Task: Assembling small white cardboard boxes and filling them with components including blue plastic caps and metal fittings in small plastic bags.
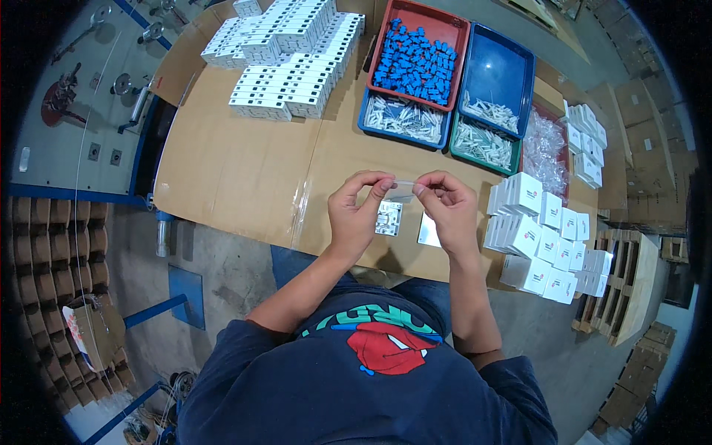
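Note:
Over the cardboard-covered table, my left hand (356, 208) and my right hand (449, 208) pinch the upper edge of a small clear plastic bag (401, 194) between them. Thumb and fingers of each hand are closed on one of its top corners. What the bag contains, if anything, cannot be made out. Beneath it, next to my left hand, lies a small white piece with dark printed pictures (388, 219). A plain white flat piece (428, 231) lies partly behind my right hand.
Bins stand at the back: a red one (466, 37) with blue plastic parts, blue (528, 55) and green (517, 165) ones with small whitish pieces. Clear plastic bags (545, 152) fill another. White boxes are stacked at the far left (289, 81) and the right (538, 237).

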`<state>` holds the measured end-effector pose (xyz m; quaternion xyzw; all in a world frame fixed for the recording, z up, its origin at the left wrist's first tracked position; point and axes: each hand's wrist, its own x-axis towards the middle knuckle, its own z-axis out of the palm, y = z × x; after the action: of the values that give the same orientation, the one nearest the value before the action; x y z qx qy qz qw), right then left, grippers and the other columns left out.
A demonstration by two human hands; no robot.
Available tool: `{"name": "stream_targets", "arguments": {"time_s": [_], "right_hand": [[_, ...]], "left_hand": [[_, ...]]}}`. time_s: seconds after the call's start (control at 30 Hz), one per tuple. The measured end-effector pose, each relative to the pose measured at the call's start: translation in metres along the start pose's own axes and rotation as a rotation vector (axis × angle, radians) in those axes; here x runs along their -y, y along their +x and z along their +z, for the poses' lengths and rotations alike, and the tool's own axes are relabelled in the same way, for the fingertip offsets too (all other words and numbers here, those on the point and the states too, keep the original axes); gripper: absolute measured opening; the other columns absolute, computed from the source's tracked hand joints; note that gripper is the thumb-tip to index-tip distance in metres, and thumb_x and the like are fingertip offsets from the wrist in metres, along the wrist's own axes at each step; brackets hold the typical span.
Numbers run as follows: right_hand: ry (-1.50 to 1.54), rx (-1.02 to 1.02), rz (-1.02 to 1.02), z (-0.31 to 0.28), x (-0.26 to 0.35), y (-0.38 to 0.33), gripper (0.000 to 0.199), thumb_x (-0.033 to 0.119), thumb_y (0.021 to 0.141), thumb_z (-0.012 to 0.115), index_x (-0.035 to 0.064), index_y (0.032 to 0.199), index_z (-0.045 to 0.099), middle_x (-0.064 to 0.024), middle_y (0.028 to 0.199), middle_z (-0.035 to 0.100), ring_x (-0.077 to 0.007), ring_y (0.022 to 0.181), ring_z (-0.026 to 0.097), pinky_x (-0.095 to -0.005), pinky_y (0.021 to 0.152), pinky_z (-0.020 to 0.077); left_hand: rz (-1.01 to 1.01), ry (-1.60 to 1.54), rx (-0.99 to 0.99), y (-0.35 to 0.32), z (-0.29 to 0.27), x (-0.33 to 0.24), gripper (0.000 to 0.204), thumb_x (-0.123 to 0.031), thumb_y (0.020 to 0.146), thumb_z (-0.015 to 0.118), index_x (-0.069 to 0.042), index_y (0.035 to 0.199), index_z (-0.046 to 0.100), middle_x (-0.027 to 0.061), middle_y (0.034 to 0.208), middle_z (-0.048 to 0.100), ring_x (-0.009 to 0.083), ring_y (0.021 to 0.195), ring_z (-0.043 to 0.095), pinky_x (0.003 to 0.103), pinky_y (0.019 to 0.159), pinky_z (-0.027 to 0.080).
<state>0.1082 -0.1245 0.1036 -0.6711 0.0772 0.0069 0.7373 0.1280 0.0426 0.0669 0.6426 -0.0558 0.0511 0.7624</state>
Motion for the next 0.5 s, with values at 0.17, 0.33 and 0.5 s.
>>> {"name": "stream_targets", "arguments": {"time_s": [0.17,0.33,0.5], "right_hand": [[0.034,-0.020,-0.005,-0.0002,0.0004,0.0017,0.010,-0.001,0.094,0.068,-0.0022,0.104,0.068,-0.0009,0.091,0.067,-0.0042,0.078,0.061,-0.0189,0.067,0.0477],[0.056,-0.035,-0.005,0.0021,0.0046,0.0005,0.013,-0.002,0.094,0.068,-0.0025,0.107,0.068,-0.0009,0.092,0.066,-0.0033,0.077,0.060,-0.0188,0.066,0.0462],[-0.030,0.018,-0.001,0.0006,0.0007,0.0010,0.011,0.001,0.094,0.069,-0.0010,0.104,0.069,0.0014,0.087,0.066,-0.0018,0.073,0.057,-0.0186,0.063,0.0439]], "left_hand": [[-0.012,-0.014,0.012,0.0009,0.0017,-0.0010,0.016,-0.010,0.096,0.072,0.002,0.106,0.073,0.0066,0.098,0.074,0.0125,0.094,0.068,0.027,0.085,0.053],[-0.035,-0.010,0.044,0.0005,0.0004,0.0012,0.017,-0.011,0.096,0.072,0.002,0.107,0.073,0.0064,0.099,0.074,0.0115,0.095,0.067,0.027,0.086,0.052],[-0.022,0.004,0.054,-0.0001,0.0005,0.0011,0.016,-0.011,0.096,0.072,0.001,0.107,0.073,0.0064,0.099,0.075,0.0113,0.094,0.067,0.027,0.085,0.052]]}}
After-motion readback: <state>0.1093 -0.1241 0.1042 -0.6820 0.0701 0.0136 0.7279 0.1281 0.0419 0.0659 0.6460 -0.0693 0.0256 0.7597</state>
